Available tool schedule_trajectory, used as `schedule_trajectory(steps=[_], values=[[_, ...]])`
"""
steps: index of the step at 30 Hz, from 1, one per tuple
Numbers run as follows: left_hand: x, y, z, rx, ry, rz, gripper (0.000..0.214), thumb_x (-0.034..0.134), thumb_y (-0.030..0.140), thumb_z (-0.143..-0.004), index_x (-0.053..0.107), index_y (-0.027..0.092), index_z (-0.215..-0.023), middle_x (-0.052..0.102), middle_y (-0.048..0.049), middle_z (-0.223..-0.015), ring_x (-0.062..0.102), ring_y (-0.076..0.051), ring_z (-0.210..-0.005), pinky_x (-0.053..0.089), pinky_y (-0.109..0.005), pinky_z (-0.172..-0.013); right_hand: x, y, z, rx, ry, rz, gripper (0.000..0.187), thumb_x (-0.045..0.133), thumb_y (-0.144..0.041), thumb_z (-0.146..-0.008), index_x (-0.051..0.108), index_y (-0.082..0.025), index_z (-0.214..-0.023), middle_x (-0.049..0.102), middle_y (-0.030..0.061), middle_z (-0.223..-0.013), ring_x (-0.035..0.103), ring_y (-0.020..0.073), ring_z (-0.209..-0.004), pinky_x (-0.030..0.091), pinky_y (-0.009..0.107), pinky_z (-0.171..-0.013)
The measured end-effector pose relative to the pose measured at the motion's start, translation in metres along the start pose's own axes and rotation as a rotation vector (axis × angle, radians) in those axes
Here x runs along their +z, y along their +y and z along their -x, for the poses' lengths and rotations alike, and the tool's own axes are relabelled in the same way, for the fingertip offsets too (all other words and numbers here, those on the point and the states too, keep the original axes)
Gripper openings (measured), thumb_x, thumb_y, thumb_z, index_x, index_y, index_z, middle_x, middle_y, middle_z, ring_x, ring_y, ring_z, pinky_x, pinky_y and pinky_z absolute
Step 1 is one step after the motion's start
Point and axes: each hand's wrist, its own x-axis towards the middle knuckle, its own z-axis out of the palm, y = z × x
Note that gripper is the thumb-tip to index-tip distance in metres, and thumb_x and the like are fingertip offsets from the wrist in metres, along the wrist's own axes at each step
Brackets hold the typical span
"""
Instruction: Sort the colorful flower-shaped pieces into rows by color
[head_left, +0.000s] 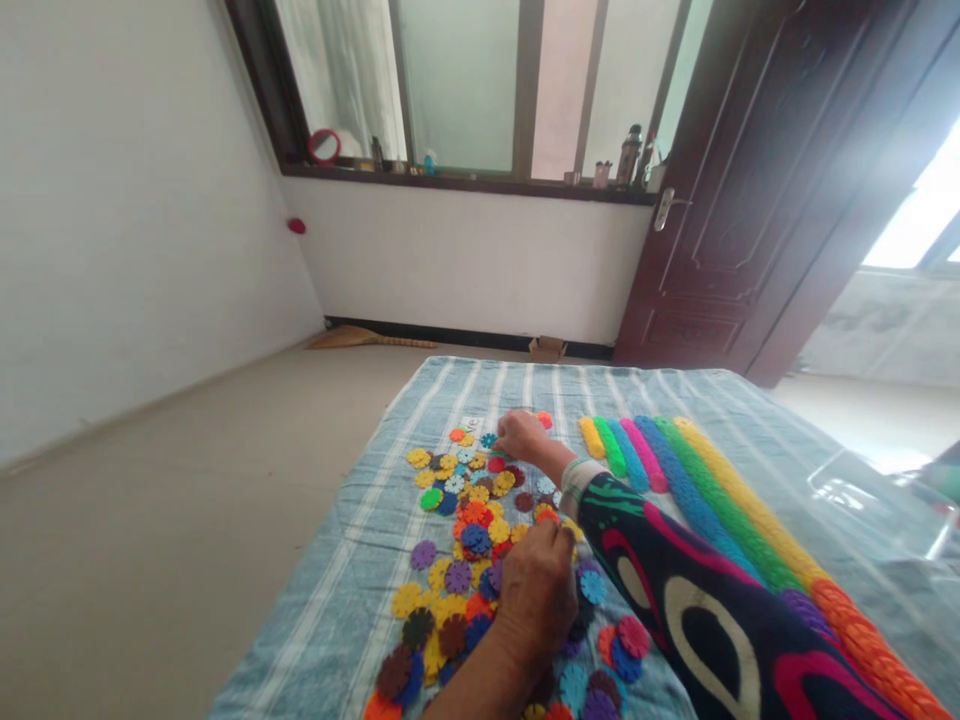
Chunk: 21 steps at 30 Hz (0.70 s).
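A person's two hands work over a heap of flat, flower-shaped plastic discs [465,520], in many colours, lying loose on a blue striped cloth [337,590].

The right hand [523,436] reaches to the far edge of the heap, fingers curled down onto the discs. Whether they pinch one cannot be told. An orange disc [544,420] lies just beyond its fingertips. The left hand [537,588] rests nearer the viewer, back up and fingers bent onto the heap, with its grip hidden under the knuckles. Discs lie all around and beneath it.

Off to the outer side of the right hand, discs stacked into long single-colour rods [705,500] lie side by side (yellow, green, blue, pink and orange among them).

Likely risks: the patterned sleeve [675,590] crosses close to the rods and could nudge or roll them. The left forearm lies over discs that could be swept off the near edge of the cloth.

No box or tray holds the discs. A sheet or bag of clear plastic [862,495] lies beyond the rods, and its contents cannot be made out. Bottles [628,155] stand on the far windowsill.
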Motion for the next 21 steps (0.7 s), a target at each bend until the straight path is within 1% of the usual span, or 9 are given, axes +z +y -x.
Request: schedule_trajectory(steps=[5,8,11,14,17,19,21], values=[[0.002,-0.001,-0.002,-0.008,0.005,-0.015,0.025,0.045,0.006,-0.086,0.064,0.02,-0.092,0.065,-0.0047,-0.091,0.061,-0.02,-0.087,0.046,-0.03,-0.073,-0.005,0.021,0.002,0.058,0.02,-0.017,0.024,0.069,-0.037,-0.081,0.079,-0.018,-0.093,0.076,0.0105,-0.095,0.068,0.0194,-0.085,0.042,0.023,-0.064],[0.002,-0.003,-0.002,0.006,0.027,-0.018,0.023,0.046,0.007,-0.087,0.064,0.02,-0.092,0.065,-0.004,-0.089,0.061,-0.019,-0.087,0.045,-0.028,-0.073,-0.012,0.036,0.006,0.081,0.033,-0.023,0.026,0.065,-0.036,-0.085,0.078,-0.016,-0.094,0.076,0.0098,-0.091,0.067,0.0183,-0.083,0.041,0.022,-0.063],[0.003,-0.005,-0.002,0.025,0.063,-0.013,0.022,0.046,0.007,-0.087,0.063,0.02,-0.091,0.065,-0.0034,-0.087,0.06,-0.018,-0.084,0.044,-0.027,-0.072,-0.025,0.056,0.015,0.085,0.036,-0.02,0.025,0.061,-0.033,-0.088,0.079,-0.016,-0.093,0.075,0.0078,-0.088,0.066,0.0165,-0.08,0.04,0.021,-0.064],[0.002,-0.005,-0.002,0.038,0.086,-0.011,0.023,0.045,0.005,-0.087,0.063,0.02,-0.087,0.064,-0.0032,-0.084,0.059,-0.018,-0.082,0.044,-0.027,-0.071,-0.042,0.086,0.032,0.078,0.03,-0.001,0.021,0.062,-0.028,-0.087,0.079,-0.016,-0.09,0.075,0.0062,-0.09,0.066,0.0155,-0.08,0.041,0.021,-0.067],[-0.001,-0.004,-0.003,0.049,0.098,-0.016,0.024,0.044,0.005,-0.087,0.062,0.02,-0.086,0.063,-0.003,-0.083,0.059,-0.018,-0.082,0.043,-0.027,-0.07,-0.056,0.119,0.056,0.079,0.017,0.035,0.017,0.063,-0.022,-0.084,0.079,-0.016,-0.087,0.075,0.0063,-0.092,0.066,0.0163,-0.082,0.042,0.021,-0.07],[-0.003,-0.004,-0.004,0.056,0.104,-0.019,0.024,0.044,0.005,-0.087,0.062,0.02,-0.085,0.062,-0.0029,-0.082,0.059,-0.018,-0.081,0.043,-0.027,-0.07,-0.062,0.137,0.073,0.078,0.003,0.062,0.016,0.063,-0.019,-0.082,0.079,-0.017,-0.085,0.075,0.0062,-0.093,0.066,0.0172,-0.085,0.043,0.021,-0.072],[-0.004,-0.004,-0.004,0.061,0.107,-0.018,0.024,0.044,0.004,-0.087,0.062,0.02,-0.084,0.062,-0.003,-0.081,0.058,-0.018,-0.08,0.042,-0.027,-0.07,-0.066,0.149,0.09,0.072,-0.018,0.089,0.015,0.063,-0.018,-0.081,0.079,-0.017,-0.084,0.075,0.0065,-0.093,0.066,0.0179,-0.086,0.044,0.022,-0.073]])
